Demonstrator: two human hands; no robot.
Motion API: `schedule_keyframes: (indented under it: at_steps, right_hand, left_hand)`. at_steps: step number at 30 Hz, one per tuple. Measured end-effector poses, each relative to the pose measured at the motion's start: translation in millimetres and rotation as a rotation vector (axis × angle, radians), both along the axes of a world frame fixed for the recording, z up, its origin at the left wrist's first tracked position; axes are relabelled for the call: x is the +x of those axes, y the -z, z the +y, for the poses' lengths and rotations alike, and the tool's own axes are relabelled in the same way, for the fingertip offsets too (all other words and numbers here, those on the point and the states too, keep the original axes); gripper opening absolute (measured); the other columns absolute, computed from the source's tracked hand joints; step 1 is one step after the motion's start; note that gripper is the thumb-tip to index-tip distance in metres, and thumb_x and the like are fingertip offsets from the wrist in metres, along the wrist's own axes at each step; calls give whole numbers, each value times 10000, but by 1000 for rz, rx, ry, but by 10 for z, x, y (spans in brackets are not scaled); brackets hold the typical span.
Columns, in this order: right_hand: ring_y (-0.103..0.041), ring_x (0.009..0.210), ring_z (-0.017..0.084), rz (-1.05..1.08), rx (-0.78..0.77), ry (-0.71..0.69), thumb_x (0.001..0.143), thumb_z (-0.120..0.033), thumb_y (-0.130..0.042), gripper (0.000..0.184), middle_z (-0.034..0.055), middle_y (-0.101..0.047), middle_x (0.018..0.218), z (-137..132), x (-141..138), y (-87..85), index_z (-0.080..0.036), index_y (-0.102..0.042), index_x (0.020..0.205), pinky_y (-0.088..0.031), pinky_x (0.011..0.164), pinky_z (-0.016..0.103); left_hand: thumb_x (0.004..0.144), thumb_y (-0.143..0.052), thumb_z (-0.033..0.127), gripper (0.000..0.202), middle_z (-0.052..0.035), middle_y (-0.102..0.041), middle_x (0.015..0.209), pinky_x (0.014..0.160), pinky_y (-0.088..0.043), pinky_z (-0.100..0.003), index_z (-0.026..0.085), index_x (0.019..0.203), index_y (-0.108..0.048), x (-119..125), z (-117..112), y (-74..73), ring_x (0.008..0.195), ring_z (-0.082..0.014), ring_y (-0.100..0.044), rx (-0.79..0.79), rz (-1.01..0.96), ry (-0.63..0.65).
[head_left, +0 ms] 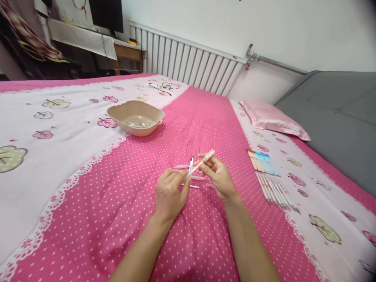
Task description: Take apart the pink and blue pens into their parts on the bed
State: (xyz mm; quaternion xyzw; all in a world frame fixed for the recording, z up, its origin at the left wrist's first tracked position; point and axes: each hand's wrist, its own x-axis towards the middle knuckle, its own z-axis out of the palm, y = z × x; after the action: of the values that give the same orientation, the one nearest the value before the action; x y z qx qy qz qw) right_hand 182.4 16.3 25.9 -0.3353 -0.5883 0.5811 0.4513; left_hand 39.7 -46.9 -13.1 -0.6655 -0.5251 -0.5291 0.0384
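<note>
Between my two hands is a slim pink-and-white pen, tilted up to the right. My left hand pinches its lower end with thumb and fingers. Near the upper end, my right hand has its fingers closed around the pen. Beneath and behind the hands, several pen parts lie loosely on the pink dotted bedspread, among them a pale pink barrel and a thin white refill. A small clear pink piece rests beside my right hand, partly covered by it.
To the right lie a row of orange and blue pens and a row of whitish pens. A beige basin with small white pieces inside stands at the left. Farther off are a black cable, a pink pillow and a grey headboard.
</note>
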Motion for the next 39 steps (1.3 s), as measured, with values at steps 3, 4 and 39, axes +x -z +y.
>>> schedule_keyframes:
  at_steps: [3, 4, 39]
  right_hand:
    - [-584, 734, 117, -8, -3, -12, 753, -287, -643, 278, 19, -669, 863, -2, -6, 4, -217, -577, 1014, -460, 691, 251]
    - [-586, 738, 118, -12, -7, -13, 753, -290, -643, 280, 21, -670, 868, -3, -8, 4, -217, -577, 1016, -461, 696, 253]
    - [-598, 751, 120, -42, -38, -66, 748, -283, -652, 305, 37, -682, 904, -28, 2, -11, -214, -584, 1037, -455, 665, 247]
  left_hand:
    - [811, -570, 216, 171, -39, -671, 770, 751, -454, -333, 162, 953, -647, 1, 0, 1, 783, -183, -557, -9, 3, -5]
    - [811, -570, 218, 174, -40, -670, 769, 751, -453, -333, 164, 957, -647, 1, 0, 0, 784, -183, -557, -12, 3, -6]
    - [820, -547, 205, 167, -34, -622, 694, 728, -449, -323, 161, 952, -640, 11, -9, -5, 749, -180, -544, -22, -1, 41]
